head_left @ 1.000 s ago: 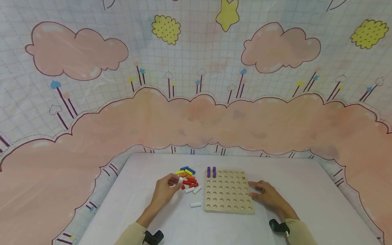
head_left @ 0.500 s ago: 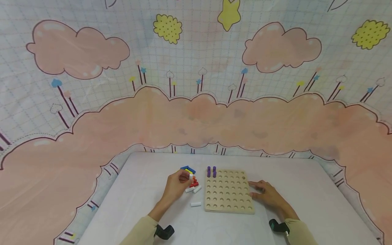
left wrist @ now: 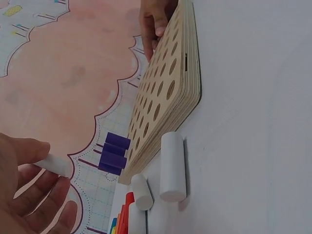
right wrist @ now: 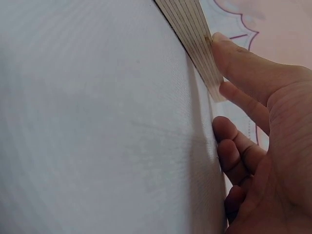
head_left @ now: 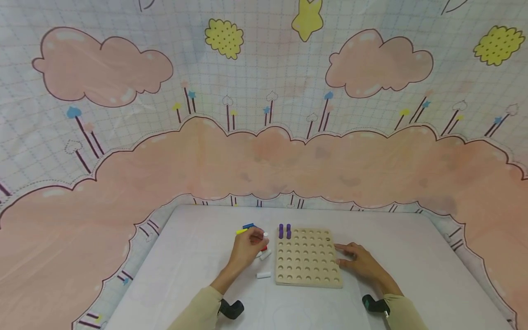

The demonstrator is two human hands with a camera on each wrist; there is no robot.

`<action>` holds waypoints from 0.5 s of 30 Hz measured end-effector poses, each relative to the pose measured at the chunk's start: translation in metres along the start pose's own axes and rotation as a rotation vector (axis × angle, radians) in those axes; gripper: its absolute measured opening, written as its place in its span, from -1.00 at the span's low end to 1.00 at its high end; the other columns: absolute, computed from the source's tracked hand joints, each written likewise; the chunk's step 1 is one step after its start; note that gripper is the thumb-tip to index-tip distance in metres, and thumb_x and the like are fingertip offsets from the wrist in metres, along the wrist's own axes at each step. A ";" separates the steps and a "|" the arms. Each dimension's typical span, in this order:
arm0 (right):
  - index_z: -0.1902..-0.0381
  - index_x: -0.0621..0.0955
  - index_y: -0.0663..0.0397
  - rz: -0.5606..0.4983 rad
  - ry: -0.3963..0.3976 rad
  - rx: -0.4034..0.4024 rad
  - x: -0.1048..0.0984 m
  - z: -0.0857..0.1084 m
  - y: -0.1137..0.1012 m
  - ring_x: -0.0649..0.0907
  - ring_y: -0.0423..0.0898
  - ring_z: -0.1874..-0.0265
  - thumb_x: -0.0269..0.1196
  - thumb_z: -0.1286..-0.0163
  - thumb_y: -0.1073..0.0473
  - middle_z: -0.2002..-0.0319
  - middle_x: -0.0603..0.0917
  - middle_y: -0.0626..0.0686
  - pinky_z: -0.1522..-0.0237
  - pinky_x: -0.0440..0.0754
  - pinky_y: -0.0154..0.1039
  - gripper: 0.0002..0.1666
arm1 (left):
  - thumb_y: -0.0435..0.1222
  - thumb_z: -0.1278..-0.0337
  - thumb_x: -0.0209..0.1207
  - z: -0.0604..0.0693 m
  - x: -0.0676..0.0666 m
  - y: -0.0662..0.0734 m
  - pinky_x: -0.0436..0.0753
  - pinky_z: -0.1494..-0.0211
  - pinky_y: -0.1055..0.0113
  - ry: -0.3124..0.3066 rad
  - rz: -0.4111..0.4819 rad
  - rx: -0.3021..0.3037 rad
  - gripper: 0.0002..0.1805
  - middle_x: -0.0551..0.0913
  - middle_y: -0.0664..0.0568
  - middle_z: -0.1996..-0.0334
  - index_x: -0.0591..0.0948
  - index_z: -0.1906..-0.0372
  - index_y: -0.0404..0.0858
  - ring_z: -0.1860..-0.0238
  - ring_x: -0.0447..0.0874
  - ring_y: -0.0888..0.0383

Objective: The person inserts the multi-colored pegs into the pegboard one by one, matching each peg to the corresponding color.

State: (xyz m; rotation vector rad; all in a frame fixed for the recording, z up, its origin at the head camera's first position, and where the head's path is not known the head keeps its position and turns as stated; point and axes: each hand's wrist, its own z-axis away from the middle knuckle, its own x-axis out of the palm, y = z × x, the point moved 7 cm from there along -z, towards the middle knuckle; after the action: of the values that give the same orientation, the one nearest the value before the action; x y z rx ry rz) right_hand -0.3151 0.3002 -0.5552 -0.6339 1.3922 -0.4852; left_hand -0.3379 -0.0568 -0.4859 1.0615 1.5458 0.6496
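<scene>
The pegboard (head_left: 309, 256) on the desk (head_left: 416, 243) looks stiff, steadied best by its edges; the right hand (head_left: 360, 262) touches its right edge, grasping nothing. The left hand (head_left: 245, 248), grip narrow, pinches a white peg (left wrist: 54, 165) left of the board, likely light, rigid and smooth, best held mid-length. No writing is readable.

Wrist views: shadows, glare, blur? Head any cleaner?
Left wrist: dim, no harsh glare; nearest loose white peg reads clearly, soft shadow to its right. Right wrist: tablecloth looks soft and low in detail, with a darker band beside the right hand. Head: light fairly even, but the held white peg is tiny, little detail.
</scene>
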 end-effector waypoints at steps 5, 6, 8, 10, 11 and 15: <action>-0.24 0.58 -0.13 -0.006 -0.002 -0.005 0.000 0.000 -0.001 0.48 -0.07 0.03 0.37 -0.21 -0.15 0.05 0.57 -0.03 -0.07 0.46 -0.01 -0.35 | -0.24 -0.16 0.32 -0.005 0.008 -0.001 0.63 0.15 0.48 -0.009 0.012 -0.021 -0.76 0.70 0.03 0.26 0.64 0.12 -0.27 0.24 0.63 0.21; -0.24 0.58 -0.13 -0.003 -0.001 -0.004 0.000 0.000 -0.001 0.48 -0.07 0.03 0.37 -0.21 -0.16 0.05 0.57 -0.04 -0.08 0.46 0.00 -0.35 | -0.25 -0.16 0.32 -0.005 0.010 -0.001 0.63 0.14 0.48 -0.010 0.013 -0.025 -0.77 0.70 0.03 0.26 0.64 0.13 -0.25 0.23 0.63 0.21; -0.24 0.58 -0.14 0.001 -0.001 -0.001 0.000 -0.001 0.000 0.48 -0.06 0.02 0.37 -0.21 -0.16 0.05 0.57 -0.04 -0.09 0.46 0.01 -0.35 | -0.26 -0.16 0.31 -0.007 0.013 -0.001 0.65 0.14 0.45 -0.010 0.018 -0.028 -0.79 0.70 0.02 0.25 0.64 0.14 -0.25 0.23 0.64 0.20; -0.24 0.58 -0.14 0.007 0.002 0.001 0.000 -0.001 0.001 0.49 -0.06 0.01 0.37 -0.20 -0.17 0.05 0.57 -0.04 -0.10 0.46 0.03 -0.35 | -0.26 -0.16 0.32 -0.008 0.016 -0.002 0.66 0.13 0.44 -0.014 0.014 -0.033 -0.78 0.70 0.02 0.25 0.64 0.13 -0.26 0.22 0.64 0.20; -0.24 0.59 -0.15 0.010 0.003 0.002 0.000 -0.002 0.001 0.49 -0.07 0.02 0.37 -0.20 -0.17 0.05 0.58 -0.04 -0.10 0.46 0.03 -0.35 | -0.26 -0.15 0.32 -0.009 0.018 -0.002 0.66 0.13 0.43 -0.017 0.017 -0.035 -0.76 0.70 0.01 0.25 0.64 0.12 -0.28 0.21 0.65 0.19; -0.24 0.58 -0.15 0.021 0.006 -0.001 0.000 -0.002 0.001 0.49 -0.08 0.03 0.37 -0.20 -0.17 0.06 0.57 -0.04 -0.09 0.46 0.01 -0.35 | -0.27 -0.14 0.32 -0.010 0.026 -0.002 0.66 0.10 0.41 -0.029 0.031 -0.043 -0.75 0.71 0.02 0.24 0.64 0.11 -0.30 0.19 0.66 0.18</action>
State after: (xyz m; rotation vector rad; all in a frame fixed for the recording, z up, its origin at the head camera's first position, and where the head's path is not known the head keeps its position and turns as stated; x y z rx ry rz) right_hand -0.3177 0.3010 -0.5559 -0.6182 1.4040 -0.4702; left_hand -0.3482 -0.0334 -0.4976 1.0600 1.4863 0.6828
